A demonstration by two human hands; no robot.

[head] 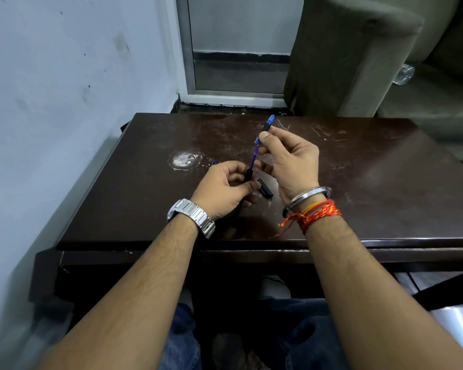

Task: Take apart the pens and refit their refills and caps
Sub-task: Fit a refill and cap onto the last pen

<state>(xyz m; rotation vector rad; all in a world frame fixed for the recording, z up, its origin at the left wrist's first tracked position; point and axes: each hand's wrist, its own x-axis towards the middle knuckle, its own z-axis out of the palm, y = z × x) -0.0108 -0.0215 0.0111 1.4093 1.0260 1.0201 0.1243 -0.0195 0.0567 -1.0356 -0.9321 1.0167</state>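
My left hand (225, 188) grips a black pen barrel (247, 175) just above the dark table (358, 182). A thin blue refill (254, 157) runs from the barrel's open end up to my right hand (292, 161). That hand pinches the pen's blue and black front section (268, 124), which carries the refill; its tip points up and away. A black cap (265, 187) lies on the table between my two hands. A small blue part (214, 162) peeks out behind my left hand; most of it is hidden.
The scratched table has a worn pale patch (183, 160) left of the hands. A pale blue wall (51, 102) runs along the left side. A grey-green sofa (385, 62) stands behind the table at the right, a door frame (238, 49) at the back.
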